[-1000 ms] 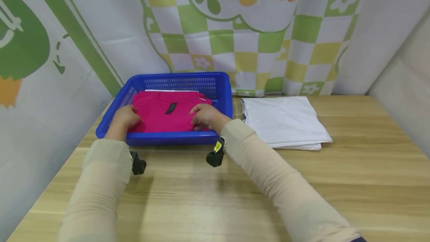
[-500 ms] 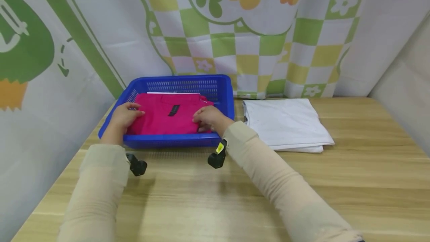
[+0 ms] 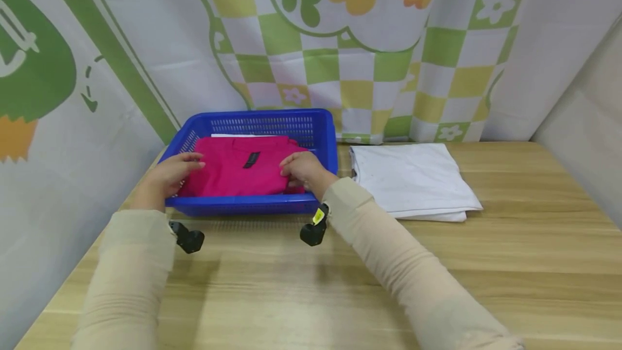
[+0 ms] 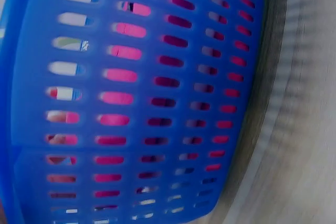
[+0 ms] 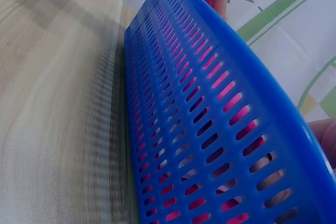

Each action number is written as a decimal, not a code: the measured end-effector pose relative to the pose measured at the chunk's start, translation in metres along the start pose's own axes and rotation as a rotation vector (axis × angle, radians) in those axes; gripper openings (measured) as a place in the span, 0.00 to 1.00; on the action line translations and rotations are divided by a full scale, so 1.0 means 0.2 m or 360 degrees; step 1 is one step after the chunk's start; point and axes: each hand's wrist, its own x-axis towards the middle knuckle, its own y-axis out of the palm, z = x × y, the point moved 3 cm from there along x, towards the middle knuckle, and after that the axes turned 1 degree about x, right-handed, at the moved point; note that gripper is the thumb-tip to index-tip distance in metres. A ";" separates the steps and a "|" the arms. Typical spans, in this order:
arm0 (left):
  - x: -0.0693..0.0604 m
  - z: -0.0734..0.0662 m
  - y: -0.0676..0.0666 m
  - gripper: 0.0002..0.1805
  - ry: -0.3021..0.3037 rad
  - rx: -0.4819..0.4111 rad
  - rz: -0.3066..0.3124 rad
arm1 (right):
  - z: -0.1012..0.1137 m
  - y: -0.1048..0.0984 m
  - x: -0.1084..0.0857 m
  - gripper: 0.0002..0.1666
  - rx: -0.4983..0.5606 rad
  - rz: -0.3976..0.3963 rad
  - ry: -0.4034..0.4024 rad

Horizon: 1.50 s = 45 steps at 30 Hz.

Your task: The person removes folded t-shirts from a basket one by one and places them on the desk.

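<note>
A folded bright pink shirt with a dark neck label lies in the blue perforated basket. My left hand reaches over the basket's front left corner, its fingers extended loosely at the shirt's left edge. At the shirt's front right, my right hand pinches the fabric between thumb and fingers, and the cloth is slightly raised there. Part of the right hand shows past the rim in the right wrist view. In the left wrist view, pink cloth appears only through the slots of the basket wall.
To the right of the basket, a folded white garment lies on the wooden table. A white edge of something else shows behind the pink shirt. A patterned curtain hangs behind the table, with pale walls at both sides.
My left hand has moved left, from inside the basket to its front left corner. The shirt's left edge has spread leftward. My right hand stays at about the same spot on the shirt.
</note>
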 end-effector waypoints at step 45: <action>-0.19 -0.14 -0.02 0.17 0.0495 -0.0506 -0.0308 | 0.87 0.00 -1.42 0.11 -0.0086 0.0034 -0.0534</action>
